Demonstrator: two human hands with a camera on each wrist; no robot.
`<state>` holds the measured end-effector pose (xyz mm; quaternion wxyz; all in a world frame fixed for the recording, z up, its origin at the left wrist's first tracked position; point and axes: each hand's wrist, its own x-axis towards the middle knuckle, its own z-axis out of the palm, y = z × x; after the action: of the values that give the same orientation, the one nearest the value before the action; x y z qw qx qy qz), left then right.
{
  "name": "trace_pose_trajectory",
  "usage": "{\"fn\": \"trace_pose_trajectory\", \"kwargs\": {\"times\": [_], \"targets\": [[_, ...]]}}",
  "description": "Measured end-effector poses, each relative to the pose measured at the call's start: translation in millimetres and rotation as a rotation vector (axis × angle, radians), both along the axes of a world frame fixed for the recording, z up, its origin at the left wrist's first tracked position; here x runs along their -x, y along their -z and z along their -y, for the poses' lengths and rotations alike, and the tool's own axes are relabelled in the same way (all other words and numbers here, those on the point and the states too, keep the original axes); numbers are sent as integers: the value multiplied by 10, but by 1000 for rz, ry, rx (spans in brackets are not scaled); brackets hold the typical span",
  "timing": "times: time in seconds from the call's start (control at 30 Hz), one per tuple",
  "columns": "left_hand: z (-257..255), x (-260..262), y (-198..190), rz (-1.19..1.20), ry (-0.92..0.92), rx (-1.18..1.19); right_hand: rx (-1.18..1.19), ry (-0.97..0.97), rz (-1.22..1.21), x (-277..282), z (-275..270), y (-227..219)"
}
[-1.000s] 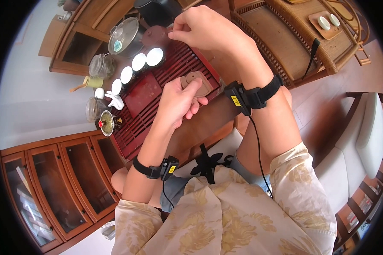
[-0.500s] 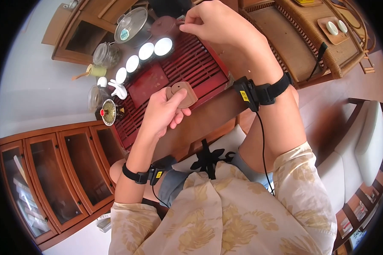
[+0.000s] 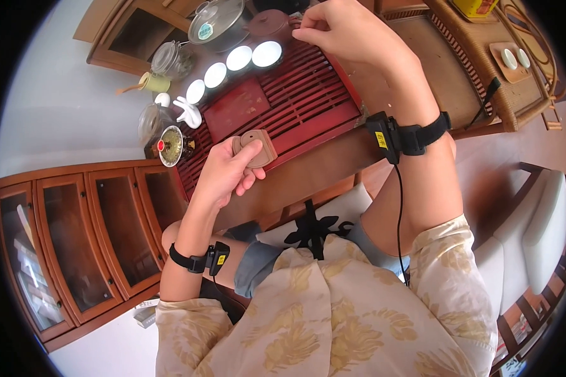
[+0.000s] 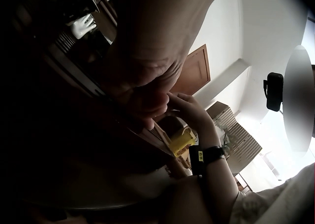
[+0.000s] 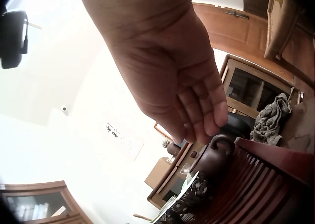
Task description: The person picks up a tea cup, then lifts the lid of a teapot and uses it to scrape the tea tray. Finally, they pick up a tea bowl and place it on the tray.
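In the head view my left hand (image 3: 223, 169) holds a flat brown piece (image 3: 261, 147) with squared corners and a small hole, the thumb pressed on its top. It is held above the front edge of the red slatted tea tray (image 3: 233, 113). My right hand (image 3: 346, 34) is stretched over the tray's far right corner, beside a dark clay teapot (image 3: 269, 24). The right wrist view shows its fingers loosely extended just above the pot's looped handle (image 5: 224, 141), with nothing gripped. In the left wrist view the left hand (image 4: 142, 86) is dark and its held piece is hidden.
Several white-lined cups (image 3: 266, 54) stand in a row behind the tray's middle. A lidded glass pot (image 3: 217, 22), a glass jar (image 3: 173, 60), a white figurine (image 3: 187, 113) and a red-knobbed bowl (image 3: 170, 146) line the far and left sides. A wicker cart (image 3: 434, 69) stands at right.
The head view has shifted, so the tray and teapot sit farther right and up in it. My left hand has moved toward the tray's near-left side with the brown piece. The right hand stays beside the teapot.
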<state>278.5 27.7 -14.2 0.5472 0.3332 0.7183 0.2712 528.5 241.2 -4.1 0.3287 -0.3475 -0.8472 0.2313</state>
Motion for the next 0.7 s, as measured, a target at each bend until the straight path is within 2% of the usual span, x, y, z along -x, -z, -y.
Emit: {"fn": "trace_pose_trajectory", "kwargs": {"times": [0.33,0.43,0.7], "targets": [[276,352,1,-15,-94,35,59,13,43,47,51,-57],[311,371,-45,3,-96,52,4,-23,8,87,-49,137],[415,563,-62,-34,-140,66,46,3,45,67,9,70]]}}
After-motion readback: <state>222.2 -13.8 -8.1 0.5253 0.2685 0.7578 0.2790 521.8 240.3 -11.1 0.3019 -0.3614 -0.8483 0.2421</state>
